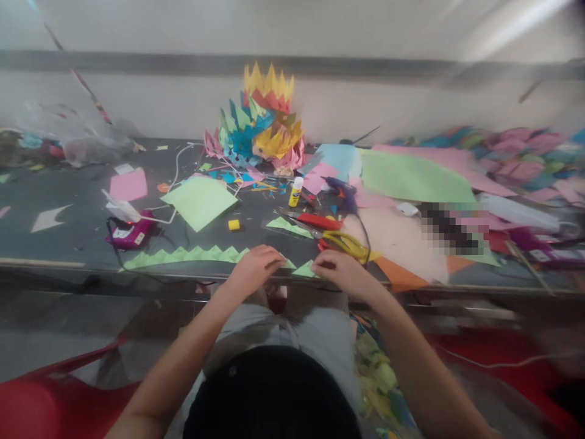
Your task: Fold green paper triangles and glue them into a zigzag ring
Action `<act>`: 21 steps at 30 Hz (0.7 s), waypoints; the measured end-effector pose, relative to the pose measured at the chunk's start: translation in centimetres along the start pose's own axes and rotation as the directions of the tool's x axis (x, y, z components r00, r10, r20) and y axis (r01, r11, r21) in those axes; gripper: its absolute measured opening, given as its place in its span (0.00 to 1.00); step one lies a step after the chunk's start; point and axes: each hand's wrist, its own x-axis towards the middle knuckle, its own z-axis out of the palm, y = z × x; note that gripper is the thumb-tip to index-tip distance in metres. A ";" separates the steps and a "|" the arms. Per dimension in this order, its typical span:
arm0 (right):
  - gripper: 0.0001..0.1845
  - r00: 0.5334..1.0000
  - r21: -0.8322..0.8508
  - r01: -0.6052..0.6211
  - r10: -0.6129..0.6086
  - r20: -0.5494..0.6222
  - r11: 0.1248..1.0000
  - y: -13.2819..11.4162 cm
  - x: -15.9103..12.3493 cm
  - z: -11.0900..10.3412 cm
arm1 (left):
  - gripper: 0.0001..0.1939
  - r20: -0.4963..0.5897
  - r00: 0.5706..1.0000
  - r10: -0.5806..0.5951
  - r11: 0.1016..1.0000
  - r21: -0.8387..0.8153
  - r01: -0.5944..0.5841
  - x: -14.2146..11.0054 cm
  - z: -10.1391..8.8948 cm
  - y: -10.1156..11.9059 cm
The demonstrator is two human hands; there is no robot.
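Note:
A zigzag strip of light green folded paper (183,258) lies along the table's front edge. My left hand (259,266) closes on its right end with fingers pressed together. Just to the right, my right hand (340,271) pinches a small green folded paper triangle (305,268). A narrow gap separates the strip's end from that triangle. Behind my hands lie more green folded triangles (289,227), red-handled scissors (320,221) and yellow-handled scissors (347,242). An uncapped-looking yellow glue stick (295,194) stands upright, and a yellow cap (234,225) lies nearby.
Colourful paper crowns (265,131) are piled against the wall. A green paper square (200,201) lies at mid-table, and a purple power strip (132,230) with cords sits left. Large coloured sheets (411,174) and a blue glue gun (342,190) are at right.

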 end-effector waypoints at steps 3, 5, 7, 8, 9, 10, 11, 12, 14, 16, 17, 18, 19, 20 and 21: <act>0.10 1.000 -0.016 -0.006 0.007 0.012 1.000 -0.3 0.2 0.2 | 0.09 -0.079 0.997 0.013 1.000 0.016 -0.012 -0.2 0.2 -0.1; 0.10 1.000 -0.013 0.002 -0.002 0.014 1.000 -0.3 0.3 0.4 | 0.09 -0.097 0.995 0.018 0.999 0.028 -0.015 -0.3 0.3 -0.1; 0.10 1.000 -0.008 0.016 -0.016 0.013 1.000 -0.3 0.4 0.5 | 0.10 -0.099 0.995 0.020 0.999 0.035 -0.017 -0.4 0.3 -0.1; 0.10 1.000 -0.008 0.021 -0.021 0.008 1.000 -0.2 0.5 0.6 | 0.10 -0.099 0.995 0.022 0.999 0.039 -0.018 -0.4 0.3 0.0; 0.10 1.000 -0.008 0.026 -0.026 0.002 1.000 -0.2 0.5 0.6 | 0.10 -0.099 0.995 0.026 0.999 0.043 -0.022 -0.4 0.3 0.0; 0.10 1.000 -0.008 0.029 -0.029 -0.004 1.000 -0.2 0.5 0.7 | 0.10 -0.099 0.995 0.030 0.999 0.047 -0.026 -0.4 0.3 0.0; 0.10 0.999 -0.009 0.030 -0.030 -0.010 1.000 -0.3 0.6 0.8 | 0.10 -0.099 0.994 0.035 0.998 0.051 -0.030 -0.5 0.2 0.1; 0.09 0.999 -0.010 0.030 -0.030 -0.015 1.000 -0.3 0.6 0.9 | 0.10 -0.099 0.994 0.039 0.998 0.054 -0.034 -0.5 0.2 0.1; 0.09 0.999 -0.014 0.033 -0.034 -0.024 0.999 -0.5 0.7 1.1 | 0.10 -0.091 0.995 0.049 0.998 0.050 -0.044 -0.5 0.3 0.1; 0.08 0.999 -0.018 0.039 -0.040 -0.030 0.999 -0.7 0.9 1.4 | 0.10 -0.083 0.995 0.059 0.998 0.041 -0.056 -0.6 0.3 0.1; 0.08 0.999 -0.018 0.040 -0.041 -0.031 0.999 -0.8 1.0 1.5 | 0.10 -0.081 0.995 0.065 0.997 0.038 -0.062 -0.6 0.4 0.1; 0.08 0.999 -0.015 0.040 -0.040 -0.033 0.999 -0.8 1.0 1.6 | 0.10 -0.079 0.994 0.069 0.997 0.036 -0.067 -0.6 0.4 0.0; 0.08 0.999 -0.011 0.038 -0.039 -0.036 0.999 -0.9 1.1 1.6 | 0.11 -0.078 0.994 0.073 0.997 0.036 -0.070 -0.7 0.4 0.0; 0.09 0.999 -0.005 0.037 -0.037 -0.039 0.999 -1.0 1.1 1.7 | 0.11 -0.074 0.994 0.077 0.997 0.037 -0.074 -0.7 0.4 0.0; 0.09 0.998 -0.002 0.037 -0.037 -0.045 0.999 -1.0 1.2 1.8 | 0.11 -0.068 0.994 0.080 0.996 0.038 -0.078 -0.7 0.4 0.0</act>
